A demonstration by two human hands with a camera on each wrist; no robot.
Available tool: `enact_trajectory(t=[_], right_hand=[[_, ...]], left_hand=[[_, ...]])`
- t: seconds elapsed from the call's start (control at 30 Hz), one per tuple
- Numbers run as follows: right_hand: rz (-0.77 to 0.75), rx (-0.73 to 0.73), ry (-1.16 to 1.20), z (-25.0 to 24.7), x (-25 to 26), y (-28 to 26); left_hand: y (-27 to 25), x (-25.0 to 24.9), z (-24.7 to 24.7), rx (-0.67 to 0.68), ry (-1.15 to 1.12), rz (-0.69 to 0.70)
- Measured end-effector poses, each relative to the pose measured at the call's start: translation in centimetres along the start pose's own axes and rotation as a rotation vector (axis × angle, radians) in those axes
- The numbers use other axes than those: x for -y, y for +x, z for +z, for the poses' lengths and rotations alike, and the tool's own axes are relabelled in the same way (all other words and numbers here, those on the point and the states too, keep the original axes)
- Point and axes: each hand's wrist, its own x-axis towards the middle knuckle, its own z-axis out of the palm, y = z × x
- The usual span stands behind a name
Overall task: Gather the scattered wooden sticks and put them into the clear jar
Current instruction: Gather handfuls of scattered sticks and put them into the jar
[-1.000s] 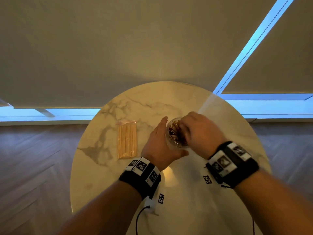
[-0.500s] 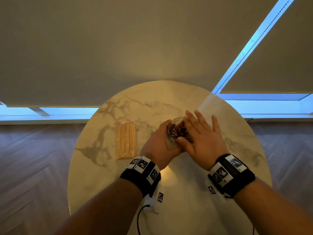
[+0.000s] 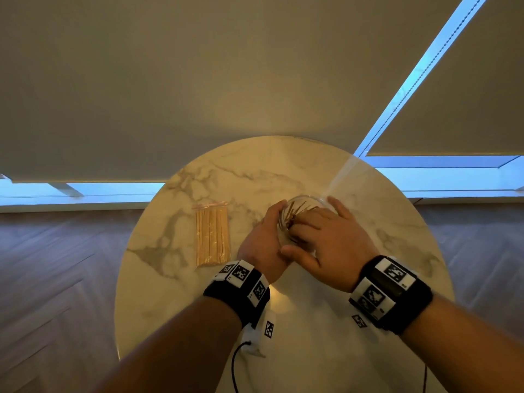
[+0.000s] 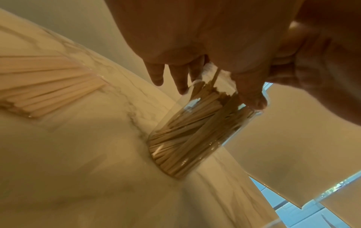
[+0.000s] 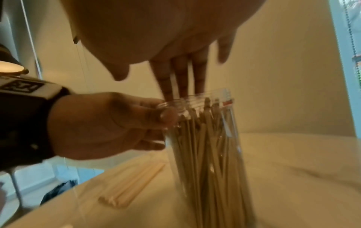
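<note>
Right hand (image 3: 326, 245) is now dipping straight fingertips (image 5: 181, 86) into the jar mouth, tamping wooden sticks (image 4: 187, 131), pinching nothing. Left hand (image 3: 263, 239) is wrapping the clear jar (image 5: 207, 138) to steady it upright on the table (image 3: 283, 171). Bagged sticks (image 3: 211, 236) are lying well left.

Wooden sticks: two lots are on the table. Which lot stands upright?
The wooden sticks inside the clear jar stand upright, steadied by the left hand. The other lot lies flat in a plastic bag left of the jar.
</note>
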Motion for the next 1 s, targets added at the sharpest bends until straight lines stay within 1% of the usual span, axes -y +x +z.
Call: enact_trajectory(t=[0.03, 0.1, 0.17, 0.23, 0.3, 0.33, 0.4, 0.43, 0.47, 0.53, 0.57, 0.6, 0.67, 0.7, 0.73, 0.77, 0.8, 0.83, 0.87, 0.93, 1.0], right_hand=[[-0.045, 0.060, 0.033, 0.2, -0.4, 0.1], [-0.069, 0.204, 0.035, 0.6, -1.4, 0.7], [-0.032, 0.254, -0.060, 0.7, -1.9, 1.1], [0.052, 0.205, -0.106, 0.5, -1.5, 0.9], [0.117, 0.115, -0.050, 0.3, -0.8, 0.1], [0.109, 0.062, -0.011, 0.3, -0.6, -0.2], [0.029, -0.072, 0.041, 0.6, -0.6, -0.7], [-0.010, -0.103, 0.042, 0.8, -0.8, -0.7], [-0.030, -0.064, 0.041, 1.1, -1.0, -0.6], [-0.048, 0.094, 0.033, 1.5, -1.4, -0.2], [-0.063, 0.120, 0.034, 1.6, -1.7, -0.1], [-0.084, 0.102, 0.065, 1.6, -2.2, -0.2], [-0.116, -0.006, 0.182, 1.2, -3.1, -0.8], [-0.118, -0.037, 0.224, 1.0, -3.5, -0.9], [-0.120, -0.013, 0.236, 0.8, -3.8, -0.8], [-0.128, 0.044, 0.213, 0.7, -4.0, -0.6], [-0.138, 0.099, 0.163, 0.8, -4.1, -0.2], [-0.145, 0.122, 0.110, 0.9, -4.1, 0.2], [-0.143, 0.114, 0.084, 1.0, -4.1, 0.6], [-0.140, 0.075, 0.106, 1.4, -4.0, 0.6], [-0.167, 0.087, 0.109, 2.2, -3.8, 0.2]], left_hand=[[0.0, 0.1, 0.0, 0.003, 0.004, -0.006], [0.1, 0.0, 0.1, 0.010, -0.013, -0.008], [0.1, -0.1, 0.1, 0.004, -0.033, -0.007], [0.2, 0.1, 0.0, -0.021, -0.005, -0.007], [0.3, 0.3, 0.1, -0.030, 0.013, -0.010], [0.4, 0.4, 0.2, -0.031, 0.019, -0.013], [0.5, 0.5, 0.4, -0.035, 0.008, -0.012], [0.5, 0.7, 0.6, -0.038, 0.001, -0.007], [0.5, 0.7, 0.6, -0.037, -0.003, -0.003], [0.3, 0.5, 0.5, -0.039, 0.002, 0.003], [0.2, 0.2, 0.4, -0.041, 0.002, 0.012], [0.1, 0.0, 0.3, -0.045, 0.007, 0.016], [-0.3, -0.3, 0.2, -0.069, 0.015, 0.026], [-0.4, -0.4, 0.3, -0.082, 0.013, 0.028], [-0.4, -0.4, 0.4, -0.088, 0.012, 0.023], [-0.5, -0.5, 0.5, -0.090, 0.011, 0.016], [-0.5, -0.5, 0.5, -0.089, 0.006, 0.005], [-0.6, -0.7, 0.5, -0.091, -0.003, 0.000], [-0.6, -0.8, 0.5, -0.096, -0.008, -0.003], [-0.6, -0.9, 0.5, -0.098, 0.008, -0.002], [-0.6, -0.8, 0.4, -0.098, 0.043, -0.009]])
